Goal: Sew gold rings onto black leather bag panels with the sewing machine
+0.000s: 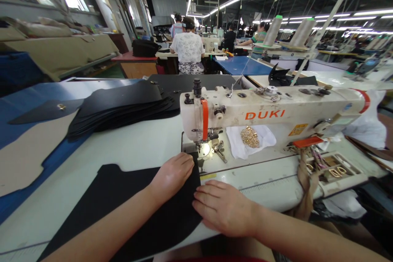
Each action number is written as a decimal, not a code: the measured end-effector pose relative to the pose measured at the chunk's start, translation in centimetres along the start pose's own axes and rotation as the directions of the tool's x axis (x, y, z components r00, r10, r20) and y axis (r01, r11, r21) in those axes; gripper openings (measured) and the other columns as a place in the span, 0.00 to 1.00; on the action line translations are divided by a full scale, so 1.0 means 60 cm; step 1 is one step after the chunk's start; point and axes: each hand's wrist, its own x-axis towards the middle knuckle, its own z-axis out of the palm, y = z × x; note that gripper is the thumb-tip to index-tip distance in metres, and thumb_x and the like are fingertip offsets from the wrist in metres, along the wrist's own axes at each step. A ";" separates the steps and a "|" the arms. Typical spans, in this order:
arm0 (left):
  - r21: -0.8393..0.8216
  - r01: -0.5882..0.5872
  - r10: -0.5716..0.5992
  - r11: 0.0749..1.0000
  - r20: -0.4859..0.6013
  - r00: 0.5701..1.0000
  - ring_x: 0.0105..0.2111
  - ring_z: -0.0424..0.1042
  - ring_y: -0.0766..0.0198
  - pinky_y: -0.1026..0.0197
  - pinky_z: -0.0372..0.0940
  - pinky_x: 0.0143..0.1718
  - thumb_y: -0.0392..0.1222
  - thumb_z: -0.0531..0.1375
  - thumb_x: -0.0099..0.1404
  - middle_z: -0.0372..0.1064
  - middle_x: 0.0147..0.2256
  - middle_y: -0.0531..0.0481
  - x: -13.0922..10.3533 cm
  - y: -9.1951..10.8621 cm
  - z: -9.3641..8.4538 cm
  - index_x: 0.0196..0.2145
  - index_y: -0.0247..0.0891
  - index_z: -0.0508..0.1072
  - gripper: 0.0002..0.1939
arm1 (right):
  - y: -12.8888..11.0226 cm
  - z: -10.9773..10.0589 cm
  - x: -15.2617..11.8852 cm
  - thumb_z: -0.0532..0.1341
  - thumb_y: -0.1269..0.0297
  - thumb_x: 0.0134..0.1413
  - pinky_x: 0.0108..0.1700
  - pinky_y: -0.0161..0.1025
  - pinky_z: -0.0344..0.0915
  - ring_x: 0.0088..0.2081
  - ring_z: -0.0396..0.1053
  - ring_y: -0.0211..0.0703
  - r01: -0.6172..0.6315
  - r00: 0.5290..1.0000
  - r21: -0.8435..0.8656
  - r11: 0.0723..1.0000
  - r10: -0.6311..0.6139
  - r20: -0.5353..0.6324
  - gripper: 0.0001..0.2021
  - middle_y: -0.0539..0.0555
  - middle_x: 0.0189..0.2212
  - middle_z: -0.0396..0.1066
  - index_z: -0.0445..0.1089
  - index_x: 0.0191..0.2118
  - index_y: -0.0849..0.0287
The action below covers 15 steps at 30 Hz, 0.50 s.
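Observation:
A large black panel [129, 188] lies on the white table, its upper right corner at the needle area of a white sewing machine [267, 110]. On that corner, close to the presser foot, rests my left hand [174, 174], its fingers bent and held together; whether they grip anything is hidden. My right hand [225, 208] lies flat at the panel's right edge, fingertips on the black material. Lamp light falls on the metal plate [204, 149] beside the foot. Small gold metal pieces [250, 136] sit on a white cloth [231, 143] under the machine arm.
Stacked black panels [119, 104] lie at the back left, near a beige piece [33, 151]. At right are a parts tray [346, 172] with metal rings and a hanging brown strap [303, 188]. Thread cones [273, 30] stand behind the machine. People [188, 47] sit further back.

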 end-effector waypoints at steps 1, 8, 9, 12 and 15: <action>0.013 -0.012 0.012 1.000 0.003 1.000 0.34 0.68 0.62 0.57 0.67 0.39 0.32 0.48 0.69 0.68 0.30 0.49 0.000 0.000 0.000 0.30 0.37 0.68 0.13 | 0.002 0.004 0.005 0.51 0.66 0.63 0.57 0.42 0.56 0.51 0.64 0.45 -0.032 0.999 -0.023 0.999 0.032 -0.013 0.13 0.57 0.48 0.71 0.68 0.47 0.64; 0.104 -0.088 0.084 0.991 0.040 0.996 0.34 0.69 0.60 0.57 0.68 0.38 0.33 0.48 0.69 0.69 0.31 0.47 -0.004 -0.002 0.001 0.29 0.35 0.68 0.13 | 0.019 0.026 0.026 0.54 0.69 0.61 0.57 0.43 0.57 0.50 0.65 0.46 -0.237 0.971 -0.073 0.969 0.239 0.011 0.12 0.58 0.49 0.70 0.67 0.48 0.65; 0.110 -0.091 0.087 0.990 0.046 0.995 0.34 0.69 0.59 0.57 0.68 0.38 0.33 0.48 0.69 0.69 0.31 0.46 -0.004 -0.002 0.000 0.29 0.34 0.69 0.13 | 0.019 0.028 0.026 0.54 0.69 0.61 0.58 0.43 0.57 0.50 0.65 0.46 -0.231 0.973 -0.074 0.970 0.231 0.005 0.12 0.58 0.49 0.70 0.67 0.48 0.65; 0.109 -0.095 0.091 0.989 0.049 0.995 0.34 0.69 0.59 0.56 0.69 0.40 0.33 0.48 0.69 0.70 0.32 0.46 -0.004 -0.002 -0.003 0.30 0.34 0.69 0.13 | 0.018 0.031 0.022 0.54 0.70 0.61 0.58 0.43 0.57 0.51 0.65 0.46 -0.230 0.973 -0.069 0.971 0.230 -0.013 0.12 0.59 0.49 0.71 0.68 0.48 0.66; 0.098 -0.102 0.100 0.990 0.019 0.995 0.36 0.70 0.59 0.55 0.69 0.42 0.33 0.48 0.69 0.71 0.33 0.45 -0.004 -0.002 -0.002 0.32 0.33 0.70 0.13 | 0.016 0.033 0.019 0.53 0.69 0.61 0.58 0.43 0.56 0.51 0.64 0.46 -0.239 0.971 -0.054 0.969 0.238 -0.027 0.13 0.58 0.49 0.70 0.68 0.48 0.66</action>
